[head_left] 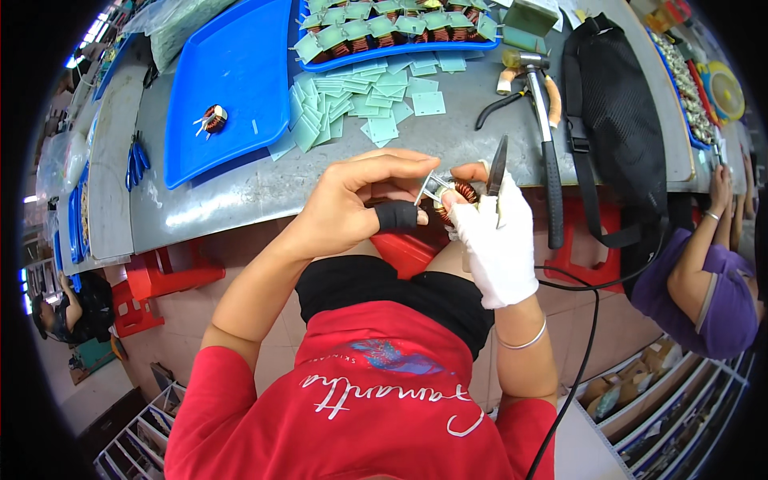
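Coil sits between both hands over the lap, by the table's near edge, its pale legs pointing left. Right hand, in a white glove, has its fingers closed around the coil, with a dark pointed tool jutting from the grip. Left hand pinches narrowly at a small plate; seen edge-on, whether the legs pass through it is hard to tell. The step looks like fitting plate to legs, which calls for straight alignment and even pressure. Loose green squares lie farther off, right of a blue tray. White script marks the red shirt, upside down.
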`<action>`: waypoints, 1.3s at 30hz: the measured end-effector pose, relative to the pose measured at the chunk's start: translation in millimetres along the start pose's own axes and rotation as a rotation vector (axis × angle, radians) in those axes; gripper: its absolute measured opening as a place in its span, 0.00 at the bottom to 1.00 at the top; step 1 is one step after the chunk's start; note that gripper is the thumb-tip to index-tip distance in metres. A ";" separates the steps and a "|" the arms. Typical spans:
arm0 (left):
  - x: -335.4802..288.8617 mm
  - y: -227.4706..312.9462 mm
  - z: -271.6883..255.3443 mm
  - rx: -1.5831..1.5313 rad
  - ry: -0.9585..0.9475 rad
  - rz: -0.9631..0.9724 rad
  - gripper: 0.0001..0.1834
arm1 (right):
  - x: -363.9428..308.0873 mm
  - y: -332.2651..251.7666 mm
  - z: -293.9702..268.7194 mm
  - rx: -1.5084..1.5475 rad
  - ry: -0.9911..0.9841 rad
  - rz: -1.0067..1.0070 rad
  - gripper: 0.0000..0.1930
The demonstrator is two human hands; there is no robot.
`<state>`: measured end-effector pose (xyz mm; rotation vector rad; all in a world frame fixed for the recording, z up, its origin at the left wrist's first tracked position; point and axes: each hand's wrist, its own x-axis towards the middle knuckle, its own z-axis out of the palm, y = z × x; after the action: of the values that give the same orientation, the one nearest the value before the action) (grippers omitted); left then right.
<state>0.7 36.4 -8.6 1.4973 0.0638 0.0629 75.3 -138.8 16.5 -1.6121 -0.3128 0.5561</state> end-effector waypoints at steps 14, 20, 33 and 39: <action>7.9 4.6 -0.7 0.316 0.027 0.135 0.23 | 3.0 -1.0 2.7 0.101 -0.119 0.048 0.08; 9.9 3.1 -3.3 0.402 -0.005 0.192 0.24 | 2.1 3.6 2.9 0.137 -0.128 0.055 0.11; 9.1 4.6 0.3 0.422 -0.001 0.256 0.22 | -2.3 6.0 -1.1 0.296 -0.147 0.154 0.10; 7.5 7.9 0.6 0.418 -0.021 0.266 0.21 | -3.9 4.2 -2.1 0.293 -0.157 0.147 0.08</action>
<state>8.2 37.0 -0.7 1.9176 -0.1488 0.2607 72.5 -143.0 13.1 -1.3169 -0.2183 0.8050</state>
